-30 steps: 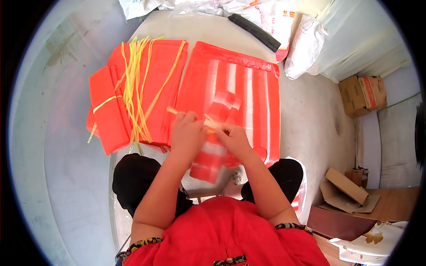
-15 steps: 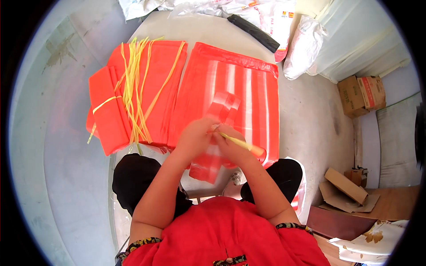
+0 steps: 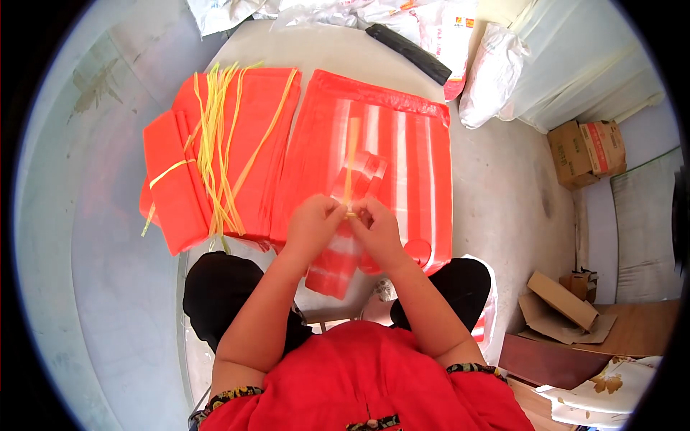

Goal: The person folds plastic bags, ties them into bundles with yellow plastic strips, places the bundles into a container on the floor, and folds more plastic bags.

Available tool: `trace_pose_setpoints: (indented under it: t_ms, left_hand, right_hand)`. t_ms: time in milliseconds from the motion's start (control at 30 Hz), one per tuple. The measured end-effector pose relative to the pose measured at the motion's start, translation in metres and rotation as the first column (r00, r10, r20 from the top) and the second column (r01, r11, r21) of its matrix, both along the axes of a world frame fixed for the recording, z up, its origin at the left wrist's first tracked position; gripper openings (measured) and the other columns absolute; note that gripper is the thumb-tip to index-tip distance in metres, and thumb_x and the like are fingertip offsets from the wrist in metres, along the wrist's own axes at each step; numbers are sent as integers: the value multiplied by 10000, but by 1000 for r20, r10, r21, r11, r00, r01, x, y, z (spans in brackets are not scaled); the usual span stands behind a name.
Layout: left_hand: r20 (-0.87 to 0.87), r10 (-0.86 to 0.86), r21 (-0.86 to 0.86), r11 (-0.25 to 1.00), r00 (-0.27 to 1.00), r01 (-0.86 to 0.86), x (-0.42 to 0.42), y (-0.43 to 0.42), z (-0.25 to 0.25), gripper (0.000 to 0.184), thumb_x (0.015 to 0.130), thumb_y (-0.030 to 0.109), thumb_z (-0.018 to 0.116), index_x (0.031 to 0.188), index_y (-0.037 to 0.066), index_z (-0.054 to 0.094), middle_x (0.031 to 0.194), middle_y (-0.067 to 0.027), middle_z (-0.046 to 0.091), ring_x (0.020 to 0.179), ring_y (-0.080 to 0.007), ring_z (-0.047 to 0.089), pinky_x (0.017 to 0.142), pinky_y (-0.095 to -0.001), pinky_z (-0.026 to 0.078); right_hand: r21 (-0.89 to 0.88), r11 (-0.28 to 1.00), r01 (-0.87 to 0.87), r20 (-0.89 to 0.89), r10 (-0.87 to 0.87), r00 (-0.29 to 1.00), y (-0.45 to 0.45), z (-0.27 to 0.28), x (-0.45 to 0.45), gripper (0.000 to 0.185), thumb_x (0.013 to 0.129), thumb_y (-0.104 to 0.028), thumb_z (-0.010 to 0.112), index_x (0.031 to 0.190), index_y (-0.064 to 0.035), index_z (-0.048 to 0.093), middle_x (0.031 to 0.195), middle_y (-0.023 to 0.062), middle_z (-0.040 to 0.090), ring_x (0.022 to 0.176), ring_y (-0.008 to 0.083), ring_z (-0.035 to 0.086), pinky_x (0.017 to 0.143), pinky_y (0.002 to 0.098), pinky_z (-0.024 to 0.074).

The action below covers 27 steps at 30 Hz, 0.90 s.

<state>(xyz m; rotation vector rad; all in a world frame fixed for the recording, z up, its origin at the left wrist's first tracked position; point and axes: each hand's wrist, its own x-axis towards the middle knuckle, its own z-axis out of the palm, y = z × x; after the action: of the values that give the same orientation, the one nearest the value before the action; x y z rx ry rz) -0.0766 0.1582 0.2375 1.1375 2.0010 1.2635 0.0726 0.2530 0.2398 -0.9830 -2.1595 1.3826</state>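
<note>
My left hand (image 3: 313,225) and my right hand (image 3: 379,228) meet over a folded red-and-white striped bundle (image 3: 334,267). Both pinch a yellow strip (image 3: 351,161), whose loose end points up and away from me, blurred. The folded bundle lies on a wide stack of red-and-white striped plastic sheets (image 3: 420,165). Left of that is a stack of plain red sheets (image 3: 262,97) with many long yellow strips (image 3: 212,144) lying across it. At its left edge lies a folded red bundle (image 3: 176,205) with a yellow strip around it.
A black roll (image 3: 408,54) lies at the far side of the table (image 3: 287,47), near white bags (image 3: 494,75). Cardboard boxes (image 3: 588,154) stand on the right, with an opened carton (image 3: 564,309) nearer. My knees are below the table's near edge.
The hands were crossed close together and are now side by side, thumbs toward each other. The strip's loose end has swung from the lower right to point away from me.
</note>
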Motion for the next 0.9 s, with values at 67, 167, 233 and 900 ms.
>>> trace_pose_setpoints:
  t_ms: [67, 167, 233, 900]
  left_hand:
    - [-130, -33, -20, 999, 991, 30, 2, 0, 1, 181, 965, 202, 694, 946, 23, 722, 893, -142, 694, 815, -310, 684, 706, -395, 529]
    - [-411, -83, -76, 995, 908, 57, 5, -1, 7, 161, 956, 195, 683, 934, 37, 701, 896, -135, 680, 840, -344, 678, 710, -442, 532]
    - [-405, -87, -64, 996, 910, 67, 6, -4, 11, 138, 941, 181, 690, 930, 44, 692, 905, -129, 676, 857, -353, 674, 717, -463, 531]
    - [82, -63, 53, 997, 995, 59, 2, -10, -4, 147, 957, 135, 667, 1003, -2, 692, 899, -158, 700, 838, -297, 681, 750, -394, 528]
  right_hand:
    - [331, 943, -27, -76, 55, 996, 1, 2, -4, 194, 909, 4, 693, 1099, -35, 691, 929, 73, 662, 801, 179, 652, 701, 313, 536]
    - [643, 765, -28, -137, 151, 979, 4, -5, -7, 255, 874, 33, 680, 1123, -19, 700, 982, 129, 671, 861, 280, 660, 746, 366, 556]
    - [692, 721, -10, -151, 159, 976, 2, -5, -8, 274, 859, 45, 675, 1125, -13, 706, 1007, 147, 673, 896, 322, 656, 776, 390, 560]
    - [-195, 979, 54, -117, -78, 990, -10, 9, -7, 191, 967, -19, 638, 1141, -30, 714, 964, 37, 678, 910, 131, 626, 786, 280, 510]
